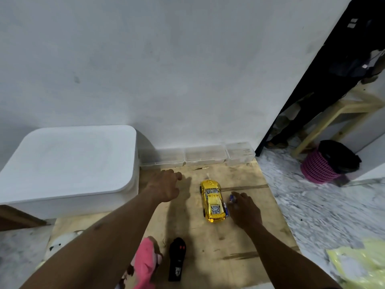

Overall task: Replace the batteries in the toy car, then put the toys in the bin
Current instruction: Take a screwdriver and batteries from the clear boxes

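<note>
A shiny yellow toy car (212,201) stands on its wheels on a plywood board (245,243), nose toward the wall. Blue batteries (226,209) lie along its right side. My right hand (245,209) reaches down beside the car, and its fingertips pinch a blue battery (232,198). My left hand (166,184) hovers left of the car with fingers loosely curled, holding nothing. A black remote control (177,259) and a pink soft toy (145,263) lie near the board's front edge. The white lidded bin (68,165) stands at the left.
Three clear plastic boxes (205,156) line the wall behind the board. A white plush toy (60,243) lies at the lower left. A pink basket (320,167) with a black bag stands on the marble floor to the right, a yellow bag (360,265) at the lower right.
</note>
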A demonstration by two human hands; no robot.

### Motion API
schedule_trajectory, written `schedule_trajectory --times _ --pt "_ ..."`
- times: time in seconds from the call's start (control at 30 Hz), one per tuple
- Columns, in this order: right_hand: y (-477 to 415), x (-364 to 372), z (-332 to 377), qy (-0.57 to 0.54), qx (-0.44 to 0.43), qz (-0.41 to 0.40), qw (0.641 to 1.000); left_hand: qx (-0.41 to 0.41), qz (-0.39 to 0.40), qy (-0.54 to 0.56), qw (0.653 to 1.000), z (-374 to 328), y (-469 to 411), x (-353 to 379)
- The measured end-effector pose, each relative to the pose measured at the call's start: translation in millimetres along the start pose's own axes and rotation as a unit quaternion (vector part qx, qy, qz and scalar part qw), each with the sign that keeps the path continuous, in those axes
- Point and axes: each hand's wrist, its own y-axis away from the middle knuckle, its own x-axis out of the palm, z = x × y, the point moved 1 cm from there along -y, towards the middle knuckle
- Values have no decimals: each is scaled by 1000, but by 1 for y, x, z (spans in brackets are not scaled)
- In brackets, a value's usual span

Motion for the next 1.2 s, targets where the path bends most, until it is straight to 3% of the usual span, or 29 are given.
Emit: schedule_trajectory --times 0.33,0.67,0.77,0.97,1.2 --pt "11 -7 -5 25 -136 72 988 3 6 -6 1000 -1 6 -12" --pt "9 -3 -14 1 -133 72 988 -5 6 -26 1000 -2 13 -12" --pt "4 -14 -8 -18 -110 20 994 -31 16 -30 999 3 16 -19" --pt "-26 -56 69 -48 -177 -103 978 -59 -20 -61 996 23 16 -49" --pt "-70 -56 171 40 -210 17 977 -86 -23 -102 991 37 -13 -64"
